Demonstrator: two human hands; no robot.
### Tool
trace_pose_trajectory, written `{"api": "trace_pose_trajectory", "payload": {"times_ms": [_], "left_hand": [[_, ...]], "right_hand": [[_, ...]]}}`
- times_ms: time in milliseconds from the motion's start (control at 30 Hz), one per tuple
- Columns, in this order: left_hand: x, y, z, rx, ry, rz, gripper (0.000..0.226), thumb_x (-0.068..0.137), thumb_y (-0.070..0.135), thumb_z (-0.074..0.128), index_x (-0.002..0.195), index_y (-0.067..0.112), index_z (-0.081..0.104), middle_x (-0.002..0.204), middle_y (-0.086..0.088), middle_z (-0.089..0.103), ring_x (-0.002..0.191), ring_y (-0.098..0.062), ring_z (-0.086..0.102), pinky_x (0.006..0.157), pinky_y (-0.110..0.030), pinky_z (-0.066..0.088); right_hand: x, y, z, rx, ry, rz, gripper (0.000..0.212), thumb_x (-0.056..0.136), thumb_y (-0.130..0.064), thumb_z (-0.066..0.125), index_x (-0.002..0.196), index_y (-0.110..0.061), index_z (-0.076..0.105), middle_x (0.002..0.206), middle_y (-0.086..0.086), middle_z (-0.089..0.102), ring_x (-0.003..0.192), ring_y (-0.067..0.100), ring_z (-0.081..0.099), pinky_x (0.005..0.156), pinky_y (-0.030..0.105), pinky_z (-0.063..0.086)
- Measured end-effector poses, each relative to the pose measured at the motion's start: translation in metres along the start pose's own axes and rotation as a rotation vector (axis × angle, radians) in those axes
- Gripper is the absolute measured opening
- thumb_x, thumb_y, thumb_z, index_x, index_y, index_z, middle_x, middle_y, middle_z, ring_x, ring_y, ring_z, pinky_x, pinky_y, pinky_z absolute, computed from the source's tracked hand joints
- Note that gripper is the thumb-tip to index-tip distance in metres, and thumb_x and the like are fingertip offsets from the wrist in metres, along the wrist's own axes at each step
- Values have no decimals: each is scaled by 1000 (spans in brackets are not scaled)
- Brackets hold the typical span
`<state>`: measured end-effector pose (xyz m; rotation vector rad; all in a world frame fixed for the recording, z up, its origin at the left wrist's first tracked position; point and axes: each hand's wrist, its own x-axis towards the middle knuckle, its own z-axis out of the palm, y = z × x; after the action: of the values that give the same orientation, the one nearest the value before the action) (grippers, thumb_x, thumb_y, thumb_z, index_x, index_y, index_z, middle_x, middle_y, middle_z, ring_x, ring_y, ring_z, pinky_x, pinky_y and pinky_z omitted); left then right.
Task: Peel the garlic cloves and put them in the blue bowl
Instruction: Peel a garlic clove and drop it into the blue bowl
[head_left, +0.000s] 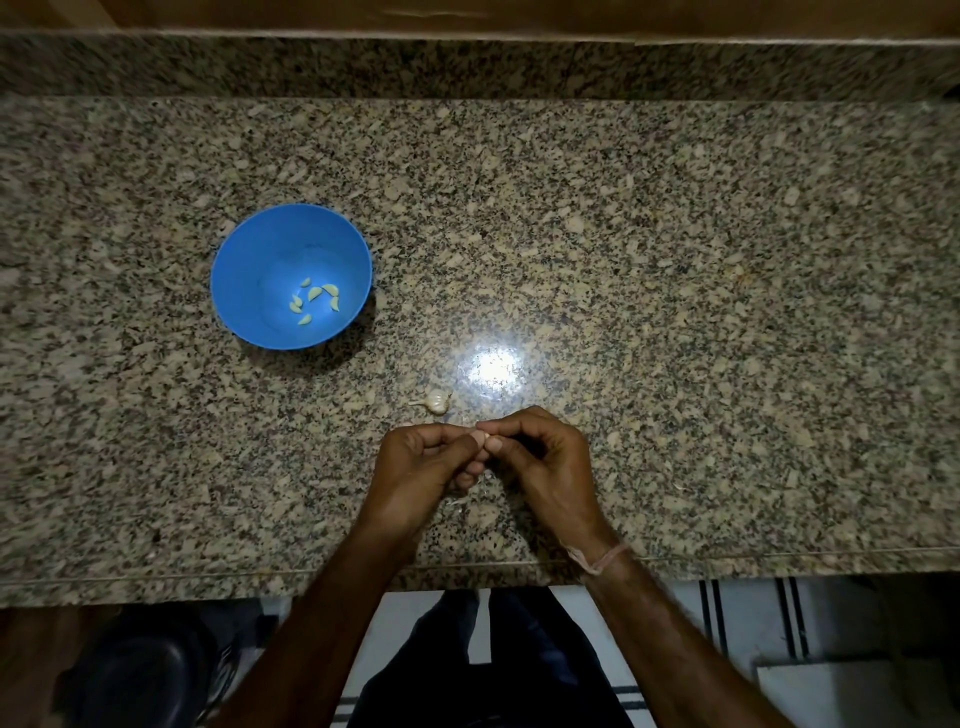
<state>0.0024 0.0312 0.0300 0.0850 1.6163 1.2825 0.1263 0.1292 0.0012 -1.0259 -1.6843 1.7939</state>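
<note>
Head view: above the bench (675, 260), the left hand (421, 465) and right hand (543, 460) clamp their fingers (500, 427) on one garlic clove (477, 435), well apart from the blue bowl (244, 270) of peeled cloves (316, 300); steady pinching and nail-lifted skin should serve best.

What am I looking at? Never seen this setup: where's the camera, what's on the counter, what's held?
No machine here: a person works with two bare hands. The single picture comes from a camera worn on the head, looking forward and down. The left hand and right hand meet over a granite counter, both pinching one small garlic clove between them. Just beyond them lies a partial garlic bulb. To the left stands the blue bowl, with several peeled cloves at its bottom.
</note>
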Motion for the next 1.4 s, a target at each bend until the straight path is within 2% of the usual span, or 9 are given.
{"api": "trace_pose_trajectory", "payload": {"times_ms": [167,300,533,667,900,967,1067,1233,1400], "left_hand": [[2,1,-2,33,12,-36,15,95,5,69,85,2,80,88,-34,71,71,-28,61,66,-32,52],[1,-2,1,9,44,-39,13,95,2,68,90,-4,78,78,-24,72,68,-23,62,61,-28,52],[-2,-3,0,-29,5,-30,15,96,9,70,95,-3,78,94,-28,75,73,-20,65,65,-27,55],[-4,0,1,-58,35,-38,14,96,7,69,94,-4,77,83,-22,73,68,-19,64,63,-28,53],[-17,8,4,32,122,91,10,93,11,73,86,6,79,72,-12,74,63,-24,63,65,-38,52],[-22,12,5,95,143,180,4,90,10,77,87,11,80,77,-7,77,72,-21,71,67,-29,57],[-34,15,3,180,164,312,7,90,10,78,88,17,79,77,5,77,74,-7,73,65,-15,54],[-45,17,-4,280,205,455,12,89,16,80,88,27,78,83,12,77,79,-6,72,66,-19,58],[-57,21,-8,193,185,490,9,89,12,80,91,20,80,84,8,78,79,-6,73,68,-18,57]], "right_hand": [[-4,-2,0,-40,-20,-21,19,88,6,76,95,-9,83,89,0,74,90,14,71,82,21,54],[-4,-5,2,-62,-15,-35,19,88,7,75,94,-9,83,90,0,75,90,15,72,81,22,55],[-5,-5,0,-73,-4,-60,18,89,7,75,96,-9,83,91,-1,74,91,17,72,82,24,56],[-8,-8,2,-49,2,-36,16,90,6,74,96,-7,82,93,3,75,93,19,72,84,26,57],[-10,-17,10,30,17,27,12,94,-3,74,102,-8,81,100,7,79,101,28,75,94,53,60],[-12,-17,12,124,13,93,13,94,-10,74,106,-9,80,107,12,79,107,35,74,98,62,56],[-16,-24,18,231,23,163,16,94,-14,74,109,-9,78,110,22,76,110,44,71,97,69,54],[-26,-42,22,302,23,208,12,98,-2,68,110,1,70,108,32,72,103,49,71,86,63,60],[-35,-55,25,266,4,129,12,98,-4,69,108,0,72,106,24,76,97,30,72,86,41,61]]}}
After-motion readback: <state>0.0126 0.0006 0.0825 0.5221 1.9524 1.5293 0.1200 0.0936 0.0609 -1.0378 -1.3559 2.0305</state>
